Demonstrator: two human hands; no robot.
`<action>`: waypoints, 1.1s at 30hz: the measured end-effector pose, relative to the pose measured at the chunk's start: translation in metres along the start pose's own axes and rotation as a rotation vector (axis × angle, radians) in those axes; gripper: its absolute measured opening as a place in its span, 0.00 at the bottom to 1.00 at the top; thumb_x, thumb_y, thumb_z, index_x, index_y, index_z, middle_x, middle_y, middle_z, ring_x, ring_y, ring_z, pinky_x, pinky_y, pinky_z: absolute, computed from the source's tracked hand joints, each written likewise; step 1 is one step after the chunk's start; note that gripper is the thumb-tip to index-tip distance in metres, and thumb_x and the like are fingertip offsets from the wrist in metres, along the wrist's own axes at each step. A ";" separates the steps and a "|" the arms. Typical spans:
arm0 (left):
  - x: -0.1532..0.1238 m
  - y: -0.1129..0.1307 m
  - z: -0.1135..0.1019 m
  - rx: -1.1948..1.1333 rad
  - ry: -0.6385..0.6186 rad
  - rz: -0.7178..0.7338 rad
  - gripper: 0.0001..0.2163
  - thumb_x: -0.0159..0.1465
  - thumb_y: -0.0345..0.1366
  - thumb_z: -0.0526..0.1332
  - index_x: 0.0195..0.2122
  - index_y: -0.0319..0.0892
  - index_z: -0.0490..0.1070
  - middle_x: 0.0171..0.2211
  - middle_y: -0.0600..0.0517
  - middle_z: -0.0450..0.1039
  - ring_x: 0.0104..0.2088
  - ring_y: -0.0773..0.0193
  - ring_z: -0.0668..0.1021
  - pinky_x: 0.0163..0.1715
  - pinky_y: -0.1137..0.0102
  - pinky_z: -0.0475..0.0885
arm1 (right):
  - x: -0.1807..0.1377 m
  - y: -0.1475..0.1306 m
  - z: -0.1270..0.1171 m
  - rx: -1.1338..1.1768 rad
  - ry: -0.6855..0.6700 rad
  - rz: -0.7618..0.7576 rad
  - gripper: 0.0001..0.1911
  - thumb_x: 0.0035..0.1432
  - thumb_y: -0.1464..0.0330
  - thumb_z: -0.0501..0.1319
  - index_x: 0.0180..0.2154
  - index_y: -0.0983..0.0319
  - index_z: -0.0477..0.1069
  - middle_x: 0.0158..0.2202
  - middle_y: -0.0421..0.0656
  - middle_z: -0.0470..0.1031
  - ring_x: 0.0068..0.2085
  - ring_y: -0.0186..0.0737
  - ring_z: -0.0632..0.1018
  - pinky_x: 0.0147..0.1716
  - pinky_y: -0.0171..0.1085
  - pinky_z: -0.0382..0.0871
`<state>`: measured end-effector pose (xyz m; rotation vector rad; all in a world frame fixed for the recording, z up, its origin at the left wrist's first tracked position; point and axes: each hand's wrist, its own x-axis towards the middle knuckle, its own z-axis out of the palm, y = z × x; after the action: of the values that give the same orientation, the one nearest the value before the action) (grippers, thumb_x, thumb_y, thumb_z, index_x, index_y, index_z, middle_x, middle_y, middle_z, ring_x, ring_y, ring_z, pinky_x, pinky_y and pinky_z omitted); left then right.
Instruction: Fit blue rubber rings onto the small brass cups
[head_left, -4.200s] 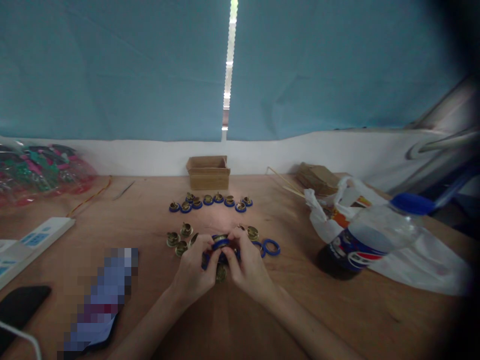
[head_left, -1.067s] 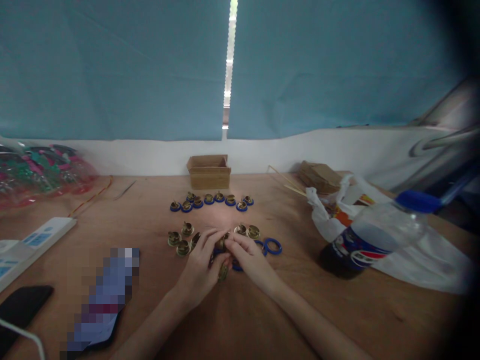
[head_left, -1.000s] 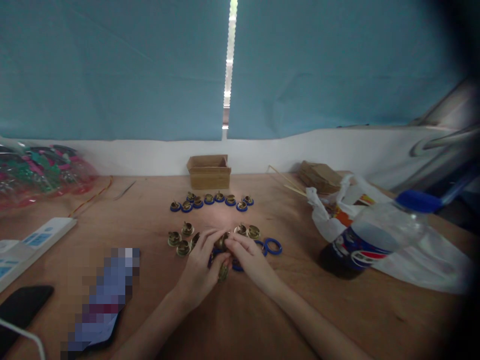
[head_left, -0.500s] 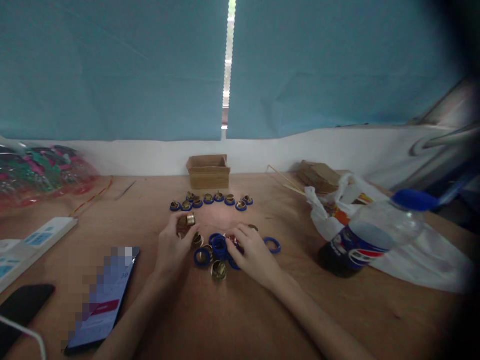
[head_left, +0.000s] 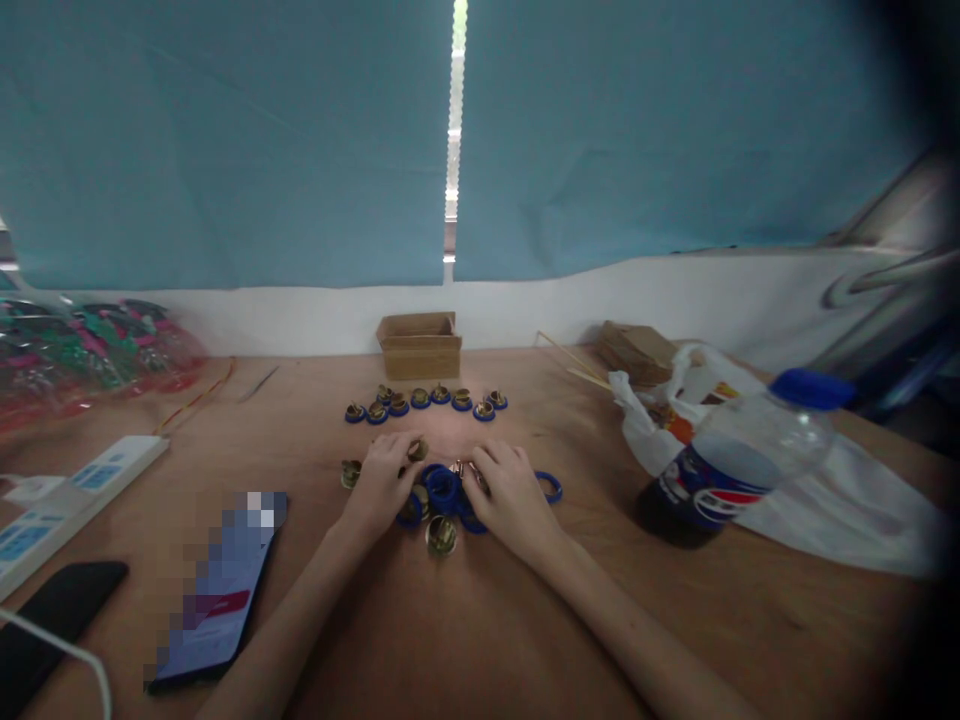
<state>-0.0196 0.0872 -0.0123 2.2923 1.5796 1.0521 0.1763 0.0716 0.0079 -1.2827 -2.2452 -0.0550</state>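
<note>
My left hand (head_left: 381, 482) is over the left of a small pile, fingers bent around a gold-coloured metal cap-like piece (head_left: 417, 450) at its fingertips. Curled at the right side of the pile is my right hand (head_left: 514, 495); a shiny bit shows by its fingertips, but what they pinch is partly hidden. Between the hands lie stacked blue rings (head_left: 441, 488). A gold metal piece (head_left: 441, 537) sits in front of them, and another gold piece (head_left: 350, 473) stands left of my left hand. One blue ring (head_left: 549, 487) lies right of my right hand.
Several gold pieces set in blue rings (head_left: 420, 398) form a row before an open cardboard box (head_left: 420, 355). Right are a cola bottle (head_left: 720, 485) and a white plastic bag (head_left: 840, 510). Left are a phone (head_left: 217, 600), a black object (head_left: 60, 620) and a power strip (head_left: 90, 490).
My left hand has moved right and lower, toward the pile, uncovering a gold piece on its left. My right hand stays by the rings with little change. The view has shifted slightly.
</note>
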 end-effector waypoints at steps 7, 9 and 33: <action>0.002 -0.003 -0.005 0.137 -0.140 0.009 0.11 0.61 0.31 0.62 0.45 0.44 0.73 0.38 0.47 0.78 0.41 0.53 0.74 0.43 0.60 0.64 | 0.019 0.024 -0.006 -0.044 0.002 0.280 0.07 0.59 0.72 0.54 0.36 0.62 0.71 0.40 0.47 0.74 0.43 0.44 0.73 0.42 0.38 0.59; 0.001 -0.004 -0.006 0.169 -0.161 0.008 0.11 0.62 0.32 0.61 0.47 0.44 0.72 0.39 0.46 0.79 0.42 0.52 0.75 0.43 0.60 0.63 | 0.033 0.037 -0.005 -0.050 -0.021 0.332 0.07 0.58 0.72 0.54 0.36 0.63 0.71 0.39 0.47 0.75 0.41 0.43 0.74 0.39 0.37 0.60; -0.011 0.037 -0.022 -0.498 -0.048 -0.162 0.12 0.65 0.38 0.56 0.45 0.40 0.72 0.39 0.46 0.78 0.38 0.57 0.80 0.41 0.63 0.74 | 0.047 0.012 -0.032 0.630 -0.100 0.143 0.10 0.59 0.63 0.58 0.30 0.62 0.72 0.25 0.39 0.73 0.25 0.34 0.72 0.24 0.32 0.63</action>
<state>-0.0074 0.0559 0.0175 1.8149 1.2774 1.1769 0.1817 0.1061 0.0545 -1.0960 -1.9954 0.7228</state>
